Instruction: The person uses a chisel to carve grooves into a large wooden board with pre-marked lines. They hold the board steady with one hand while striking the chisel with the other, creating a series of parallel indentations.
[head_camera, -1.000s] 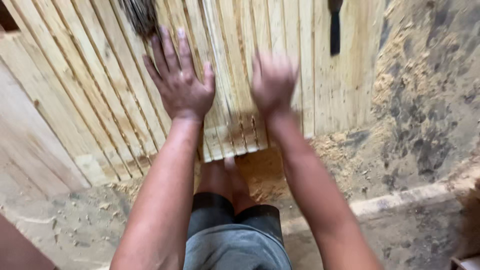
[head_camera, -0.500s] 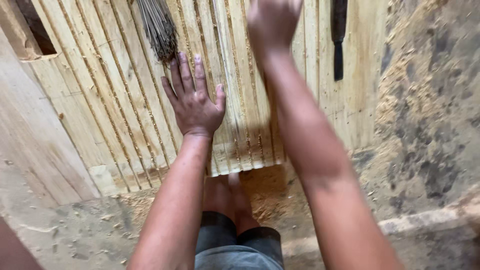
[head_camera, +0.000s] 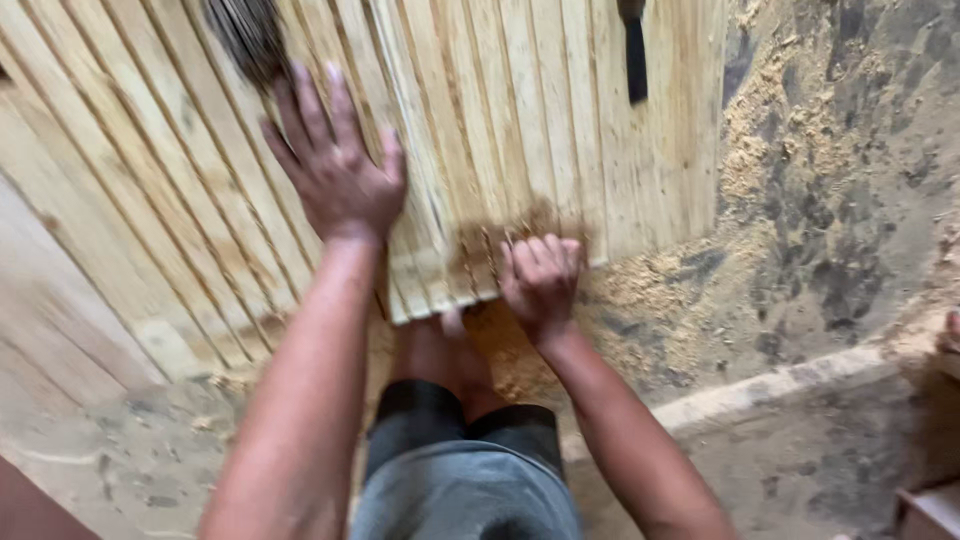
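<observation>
A row of pale wooden slats (head_camera: 520, 130) lies side by side on the ground in front of me. My left hand (head_camera: 335, 165) rests flat on the slats with fingers spread, just below a dark bundle of thin sticks (head_camera: 245, 35). My right hand (head_camera: 542, 280) is at the near ends of the slats, its fingers curled over their edge where brown sawdust (head_camera: 500, 240) is smeared. My knees (head_camera: 440, 350) are tucked under the near edge of the slats.
A dark flat tool (head_camera: 634, 50) lies on the slats at the top right. Heaps of sawdust (head_camera: 760, 150) cover the grey floor to the right. A concrete ledge (head_camera: 780, 385) runs across the lower right. A wide plank (head_camera: 50, 330) lies at the left.
My right hand has come down from the far part of the slats to their near ends. My left hand has stayed flat on the slats.
</observation>
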